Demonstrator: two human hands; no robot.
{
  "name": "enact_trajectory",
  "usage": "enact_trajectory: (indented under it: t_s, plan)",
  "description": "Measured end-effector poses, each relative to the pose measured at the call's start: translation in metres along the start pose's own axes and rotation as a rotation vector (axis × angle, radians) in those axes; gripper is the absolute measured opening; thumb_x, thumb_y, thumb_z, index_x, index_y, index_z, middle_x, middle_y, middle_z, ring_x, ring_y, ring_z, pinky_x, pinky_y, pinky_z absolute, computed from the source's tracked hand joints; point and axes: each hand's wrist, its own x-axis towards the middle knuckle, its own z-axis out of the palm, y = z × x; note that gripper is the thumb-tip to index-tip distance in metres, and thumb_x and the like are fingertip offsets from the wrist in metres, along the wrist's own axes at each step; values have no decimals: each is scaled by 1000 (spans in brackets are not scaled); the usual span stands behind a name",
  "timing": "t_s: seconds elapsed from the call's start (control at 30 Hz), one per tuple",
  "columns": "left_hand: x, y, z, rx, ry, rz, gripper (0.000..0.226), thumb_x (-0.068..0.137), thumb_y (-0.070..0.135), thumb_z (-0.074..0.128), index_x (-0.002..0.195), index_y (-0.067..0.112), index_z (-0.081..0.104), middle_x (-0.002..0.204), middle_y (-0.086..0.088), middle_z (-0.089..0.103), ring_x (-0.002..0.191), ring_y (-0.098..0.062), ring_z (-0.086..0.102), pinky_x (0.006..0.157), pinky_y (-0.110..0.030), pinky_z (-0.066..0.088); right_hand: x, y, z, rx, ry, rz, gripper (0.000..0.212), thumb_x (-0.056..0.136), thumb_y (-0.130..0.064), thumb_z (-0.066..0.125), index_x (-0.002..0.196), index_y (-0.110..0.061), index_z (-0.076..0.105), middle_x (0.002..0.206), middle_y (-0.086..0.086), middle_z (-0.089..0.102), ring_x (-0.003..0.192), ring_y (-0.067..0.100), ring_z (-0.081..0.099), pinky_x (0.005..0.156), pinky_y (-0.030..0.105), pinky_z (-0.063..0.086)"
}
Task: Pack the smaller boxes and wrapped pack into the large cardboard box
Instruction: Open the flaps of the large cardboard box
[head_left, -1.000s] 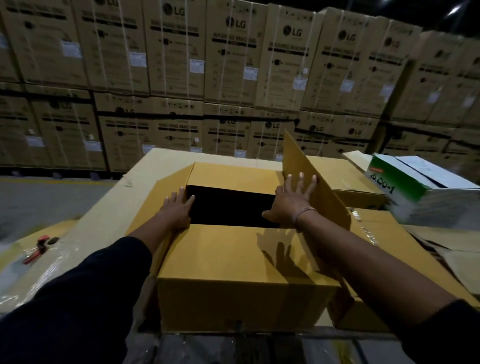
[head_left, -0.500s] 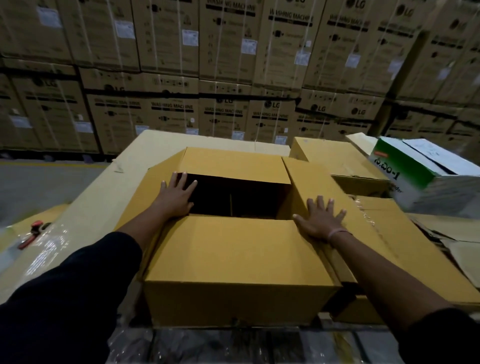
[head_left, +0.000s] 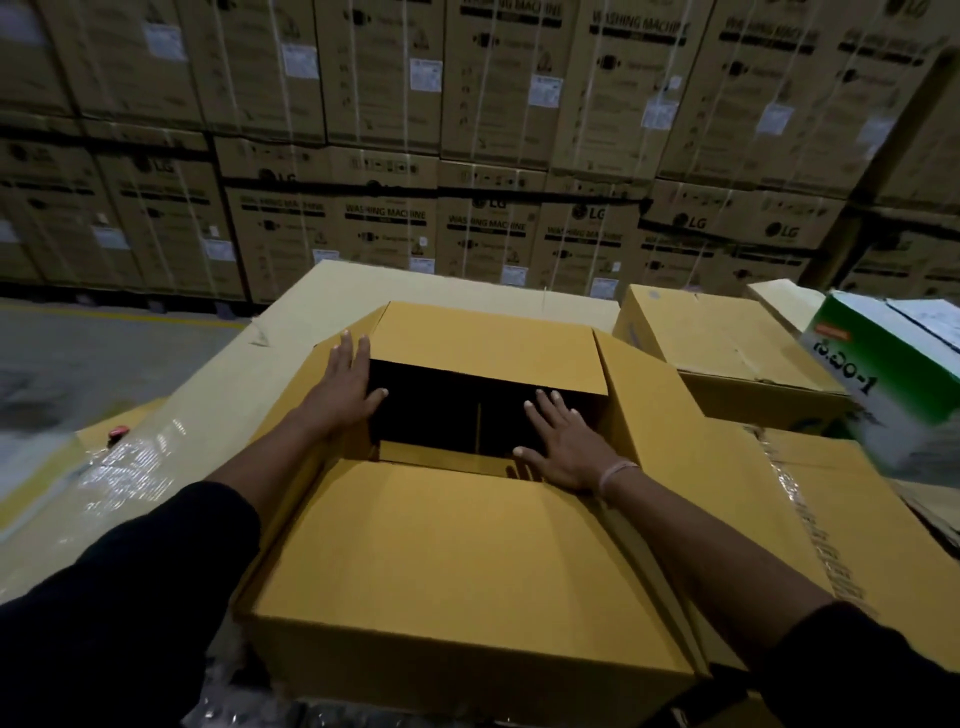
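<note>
Both hands lie flat with fingers spread, gripping nothing: left hand (head_left: 347, 388) on the box (head_left: 457, 561)'s left flap, right hand (head_left: 563, 442) at its opening.

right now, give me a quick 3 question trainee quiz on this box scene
1. True or false: the left hand lies flat on the left flap of the box.
2. Where is the right hand? A) on the green box B) at the near right of the box's opening C) on the floor
3. Fill in: the box's top is partly ____, with a dark gap between the flaps.

Key: 1 true; 2 B; 3 open
</note>
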Motion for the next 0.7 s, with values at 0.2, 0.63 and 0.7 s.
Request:
enact_trajectory:
  t_s: [0.2, 0.63, 0.7]
  plan:
    - [7, -5, 3, -55, 27, -29, 106, 101, 41, 57, 156, 10, -29, 164, -13, -32, 155, -30, -20, 127, -49, 9, 23, 12, -14, -222, 301, -46, 89, 98, -69, 24, 166, -20, -7, 171, 7, -22, 155, 31, -27, 126, 59, -6]
    - [5, -2, 7, 177, -5, -90, 96, 101, 54, 51, 163, 14, -11, 171, -10, -9, 158, -29, 4, 124, -44, 22, 145, 75, -103, -189, 290, 155, 96, 99, -60, 50, 165, -27, -11, 167, 3, -32, 152, 36, -33, 121, 67, -14]
    - [5, -1, 6, 187, 7, -99, 96, 101, 54, 52, 163, 15, -11, 171, -8, -10, 158, -28, 6, 122, -44, 25, 160, 83, -108, -163, 219, 190, 97, 99, -59, 52, 165, -27, -12, 168, 3, -31, 152, 38, -31, 119, 68, -12]
